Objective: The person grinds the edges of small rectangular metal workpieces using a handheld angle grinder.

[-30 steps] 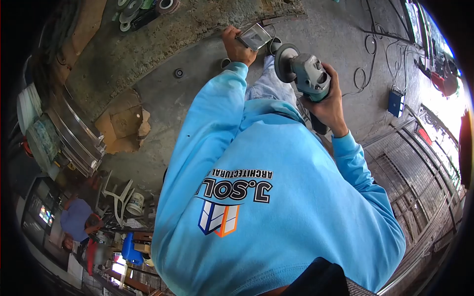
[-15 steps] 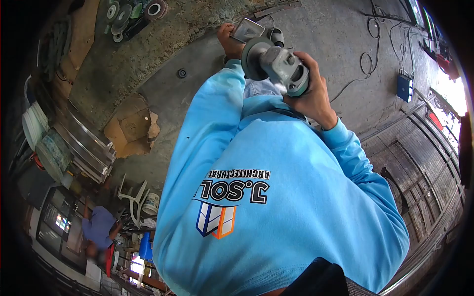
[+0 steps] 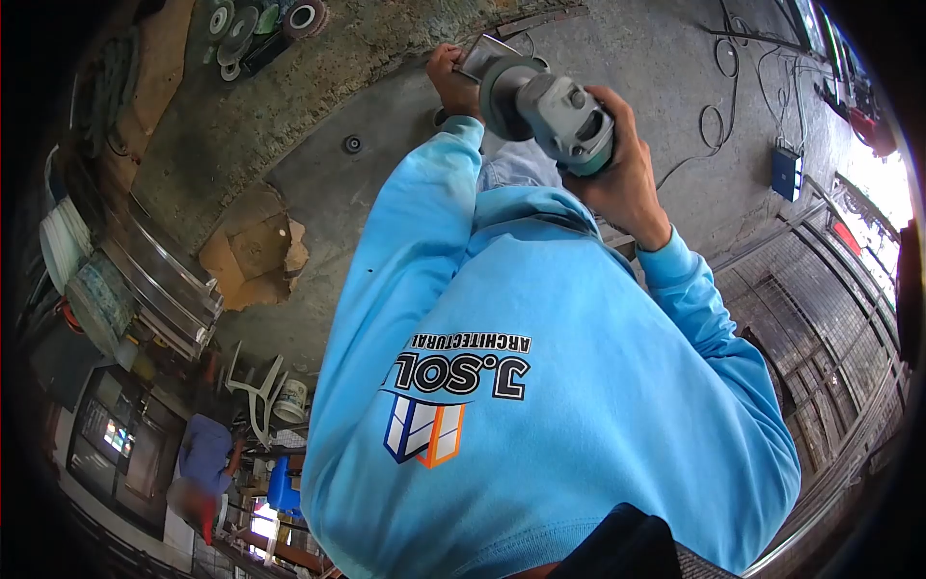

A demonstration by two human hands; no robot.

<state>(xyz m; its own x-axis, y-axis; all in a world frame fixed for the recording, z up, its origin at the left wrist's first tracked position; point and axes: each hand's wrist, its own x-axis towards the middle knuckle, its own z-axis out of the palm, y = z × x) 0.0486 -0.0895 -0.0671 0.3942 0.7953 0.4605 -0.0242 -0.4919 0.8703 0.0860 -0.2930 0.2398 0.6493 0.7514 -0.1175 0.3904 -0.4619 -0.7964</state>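
Observation:
My right hand (image 3: 632, 183) is wrapped round the grey-and-green body of an angle grinder (image 3: 569, 116), held out in front of my waist. The grinder's round disc (image 3: 503, 101) faces left, toward my other hand. My left hand (image 3: 449, 79) grips a small, shiny, flat-sided metal piece (image 3: 490, 50) by its left side. In this view the disc overlaps the lower right part of that piece and hides it. Both arms are in light blue sleeves.
Several grinding discs (image 3: 236, 37) lie on the floor at upper left. A torn cardboard box (image 3: 253, 253) and a small round part (image 3: 353, 144) are on the left. Cables (image 3: 714, 125) trail near a blue box (image 3: 786, 174) on the right. A person (image 3: 204, 454) is at lower left.
The grinder has shifted slightly right and down with my right hand, and its disc now covers more of the metal piece. The person at lower left has moved.

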